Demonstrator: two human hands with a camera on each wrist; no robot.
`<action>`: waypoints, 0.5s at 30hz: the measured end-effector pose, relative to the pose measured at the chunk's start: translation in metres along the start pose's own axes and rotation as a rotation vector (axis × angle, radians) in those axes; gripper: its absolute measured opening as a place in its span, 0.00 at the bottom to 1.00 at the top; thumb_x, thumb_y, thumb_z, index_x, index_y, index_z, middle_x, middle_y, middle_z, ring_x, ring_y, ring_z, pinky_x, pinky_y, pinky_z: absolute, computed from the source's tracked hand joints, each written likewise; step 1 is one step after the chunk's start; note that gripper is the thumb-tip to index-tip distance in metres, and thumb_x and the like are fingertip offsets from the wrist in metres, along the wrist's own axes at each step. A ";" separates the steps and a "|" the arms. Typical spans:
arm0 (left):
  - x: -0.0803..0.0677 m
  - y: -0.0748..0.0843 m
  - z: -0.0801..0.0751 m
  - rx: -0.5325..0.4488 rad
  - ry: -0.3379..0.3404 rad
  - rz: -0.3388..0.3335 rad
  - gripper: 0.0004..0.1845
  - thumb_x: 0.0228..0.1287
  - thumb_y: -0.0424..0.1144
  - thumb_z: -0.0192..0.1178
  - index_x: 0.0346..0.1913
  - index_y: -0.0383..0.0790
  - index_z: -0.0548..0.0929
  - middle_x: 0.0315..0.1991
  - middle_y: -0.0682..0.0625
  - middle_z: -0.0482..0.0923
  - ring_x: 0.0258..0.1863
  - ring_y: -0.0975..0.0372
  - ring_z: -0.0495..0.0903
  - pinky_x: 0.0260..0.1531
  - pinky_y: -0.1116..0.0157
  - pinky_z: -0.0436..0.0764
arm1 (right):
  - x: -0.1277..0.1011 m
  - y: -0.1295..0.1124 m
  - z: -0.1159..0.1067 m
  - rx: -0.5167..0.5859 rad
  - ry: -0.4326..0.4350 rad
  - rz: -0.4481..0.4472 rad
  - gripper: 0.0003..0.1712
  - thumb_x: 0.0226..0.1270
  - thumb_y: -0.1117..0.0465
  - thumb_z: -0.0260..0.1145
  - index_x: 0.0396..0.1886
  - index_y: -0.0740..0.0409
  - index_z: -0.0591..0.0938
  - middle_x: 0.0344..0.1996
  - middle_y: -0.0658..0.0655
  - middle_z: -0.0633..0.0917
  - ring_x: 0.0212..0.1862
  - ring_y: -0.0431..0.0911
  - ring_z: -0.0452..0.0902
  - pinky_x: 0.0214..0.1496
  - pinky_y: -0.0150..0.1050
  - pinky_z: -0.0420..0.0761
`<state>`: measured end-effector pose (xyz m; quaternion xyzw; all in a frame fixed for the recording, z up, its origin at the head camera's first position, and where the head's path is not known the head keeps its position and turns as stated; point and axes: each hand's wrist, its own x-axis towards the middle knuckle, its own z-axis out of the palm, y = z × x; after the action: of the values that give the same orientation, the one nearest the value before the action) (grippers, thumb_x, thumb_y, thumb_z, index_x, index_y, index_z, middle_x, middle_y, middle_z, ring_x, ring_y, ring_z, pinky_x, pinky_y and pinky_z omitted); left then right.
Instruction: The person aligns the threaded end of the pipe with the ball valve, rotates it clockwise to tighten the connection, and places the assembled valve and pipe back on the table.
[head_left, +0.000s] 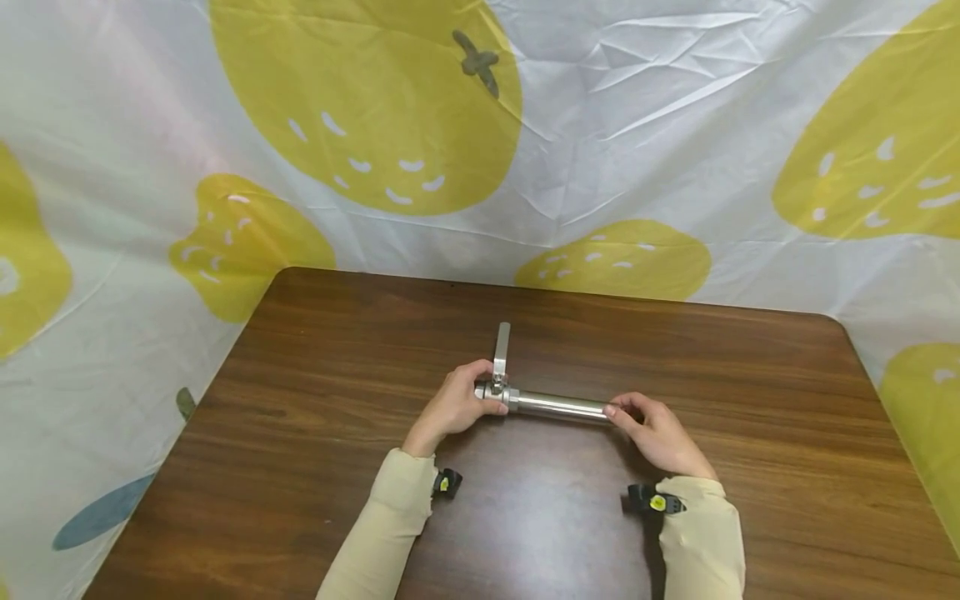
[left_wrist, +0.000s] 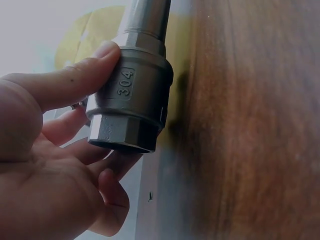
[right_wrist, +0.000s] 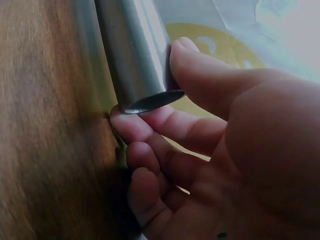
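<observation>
A steel ball valve (head_left: 498, 395) with a hexagonal end and a raised "304" on its body is joined to a straight metal pipe (head_left: 562, 406). My left hand (head_left: 452, 406) grips the valve body, thumb on its near side and fingers behind it. From the valve a flat lever handle (head_left: 502, 346) points toward the back of the table. At the pipe's other end, my right hand (head_left: 660, 433) pinches the tube between thumb and fingers. The right wrist view shows the hollow open end of the pipe (right_wrist: 135, 55). In the left wrist view the valve (left_wrist: 131, 85) shows its hexagonal opening.
Valve and pipe lie low over a brown wood-grain table (head_left: 315, 350) with rounded back corners. Behind it and at the sides hangs a white curtain (head_left: 637, 100) with yellow fruit prints. Each wrist wears a black strap.
</observation>
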<state>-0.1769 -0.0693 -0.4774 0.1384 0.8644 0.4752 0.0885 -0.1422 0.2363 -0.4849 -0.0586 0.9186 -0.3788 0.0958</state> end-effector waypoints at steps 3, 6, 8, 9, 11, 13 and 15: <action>0.000 -0.001 0.000 0.001 -0.006 -0.003 0.22 0.46 0.34 0.75 0.47 0.38 0.81 0.39 0.47 0.83 0.37 0.61 0.76 0.43 0.63 0.76 | -0.001 -0.002 -0.001 0.001 -0.016 0.007 0.21 0.72 0.48 0.58 0.48 0.62 0.80 0.37 0.56 0.82 0.38 0.45 0.72 0.37 0.36 0.72; -0.001 -0.002 0.000 0.001 -0.014 -0.013 0.22 0.47 0.34 0.75 0.48 0.38 0.81 0.37 0.48 0.82 0.36 0.61 0.75 0.42 0.63 0.76 | -0.001 -0.003 -0.001 0.000 -0.022 0.008 0.21 0.72 0.47 0.58 0.48 0.61 0.80 0.37 0.55 0.82 0.38 0.44 0.72 0.38 0.36 0.72; -0.002 -0.002 0.000 0.000 -0.021 -0.029 0.23 0.47 0.34 0.75 0.48 0.39 0.81 0.36 0.48 0.81 0.36 0.61 0.74 0.42 0.64 0.76 | -0.001 -0.003 -0.001 0.003 -0.030 0.013 0.21 0.72 0.47 0.58 0.48 0.61 0.80 0.37 0.55 0.82 0.38 0.44 0.72 0.38 0.36 0.71; -0.002 -0.002 -0.001 0.000 -0.025 -0.038 0.23 0.48 0.35 0.75 0.49 0.39 0.80 0.36 0.48 0.81 0.36 0.61 0.74 0.42 0.64 0.76 | -0.002 -0.003 -0.001 0.004 -0.034 0.015 0.21 0.72 0.46 0.58 0.48 0.61 0.80 0.37 0.55 0.82 0.38 0.44 0.72 0.38 0.36 0.71; -0.002 -0.002 -0.001 0.003 -0.034 -0.056 0.24 0.48 0.36 0.75 0.51 0.39 0.80 0.37 0.48 0.81 0.37 0.61 0.75 0.43 0.63 0.76 | -0.002 -0.004 -0.001 0.004 -0.037 0.022 0.22 0.72 0.46 0.58 0.48 0.60 0.80 0.37 0.55 0.82 0.38 0.44 0.71 0.37 0.36 0.71; -0.001 -0.001 -0.001 0.005 -0.040 -0.074 0.26 0.49 0.37 0.74 0.53 0.38 0.79 0.39 0.48 0.82 0.38 0.60 0.75 0.45 0.61 0.76 | -0.003 -0.003 -0.002 0.004 -0.039 0.027 0.22 0.72 0.45 0.57 0.48 0.60 0.80 0.37 0.55 0.82 0.38 0.45 0.71 0.37 0.36 0.71; -0.001 0.000 -0.001 0.014 -0.043 -0.086 0.28 0.49 0.38 0.74 0.55 0.37 0.79 0.41 0.47 0.82 0.40 0.59 0.76 0.47 0.59 0.77 | -0.003 -0.003 -0.002 -0.003 -0.036 0.026 0.22 0.72 0.45 0.57 0.48 0.60 0.80 0.37 0.55 0.82 0.38 0.44 0.71 0.37 0.36 0.71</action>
<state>-0.1762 -0.0701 -0.4773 0.1117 0.8708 0.4618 0.1265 -0.1393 0.2361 -0.4815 -0.0535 0.9181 -0.3749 0.1172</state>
